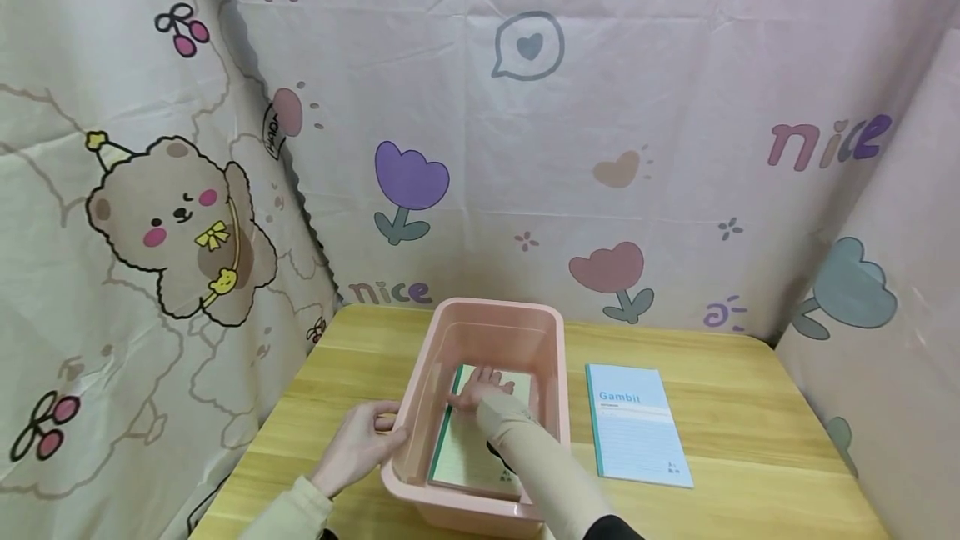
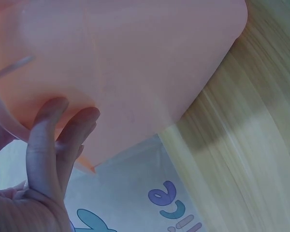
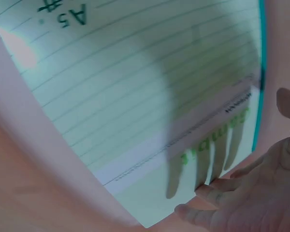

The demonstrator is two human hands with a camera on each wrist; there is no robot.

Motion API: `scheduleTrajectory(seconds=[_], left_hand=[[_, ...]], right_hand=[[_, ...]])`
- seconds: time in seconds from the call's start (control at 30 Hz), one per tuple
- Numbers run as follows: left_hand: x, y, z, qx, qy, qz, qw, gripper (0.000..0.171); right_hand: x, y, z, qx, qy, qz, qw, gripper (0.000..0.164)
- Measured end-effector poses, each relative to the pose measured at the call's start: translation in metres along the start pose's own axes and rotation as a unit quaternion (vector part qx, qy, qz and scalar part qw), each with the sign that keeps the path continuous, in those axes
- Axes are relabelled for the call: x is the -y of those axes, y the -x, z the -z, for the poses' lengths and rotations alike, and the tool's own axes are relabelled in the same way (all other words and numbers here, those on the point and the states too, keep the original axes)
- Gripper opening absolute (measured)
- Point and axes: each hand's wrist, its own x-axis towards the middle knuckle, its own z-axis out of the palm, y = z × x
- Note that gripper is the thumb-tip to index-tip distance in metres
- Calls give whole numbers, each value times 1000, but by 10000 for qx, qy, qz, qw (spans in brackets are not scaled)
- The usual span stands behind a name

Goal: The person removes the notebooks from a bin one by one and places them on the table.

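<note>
A pink plastic bin [image 1: 480,515] stands on the table. My left hand [image 1: 362,444] grips its left rim, thumb over the edge and fingers against the outer wall, as the left wrist view shows. Inside the bin lies a pale green lined notebook [image 1: 467,452] with a green spine along its left side. My right hand [image 1: 483,392] reaches down into the bin, fingers spread at the notebook's far edge. In the right wrist view the fingertips [image 3: 187,212] are right at that edge, beside the green "Gambit" lettering.
A light blue "Gambit" notebook [image 1: 641,440] lies on the wooden table [image 1: 757,432], right of the bin. Printed cloth [image 1: 510,157] hangs behind the table and along both sides.
</note>
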Motion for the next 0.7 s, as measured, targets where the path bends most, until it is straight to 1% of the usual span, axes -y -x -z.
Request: scheduleTrajectory(seconds=[0.1,0.17,0.2,0.23,0.37,0.43,0.5,0.7], left_hand=[[0,0,0,68,45,-44,10000,48],[0,0,1,88,70,-67,9999,48],[0,0,1,99,89,-64,9999,48],[0,0,1,112,106,-70,9999,48],[1,0,1,109,139,-55,9998,49],[1,0,1,103,144,-52,9998,49],[1,0,1,94,146,-44,9998,49],[1,0,1,117,163,-71,9998,49]], right_hand=[[-1,3,-1,-7,-3,3,10000,98],[-1,3,-4,-136,113,83,9998,104],[-1,5,-3,-177,208,117,9996,107],[0,9,0,-260,172,175,9994,109],[-1,16,5,-488,287,271,9980,109],[-4,12,1,-614,257,334,9972,110],[-8,4,-6,-684,323,397,9963,114],[-21,-23,-30,-965,436,606,9925,123]])
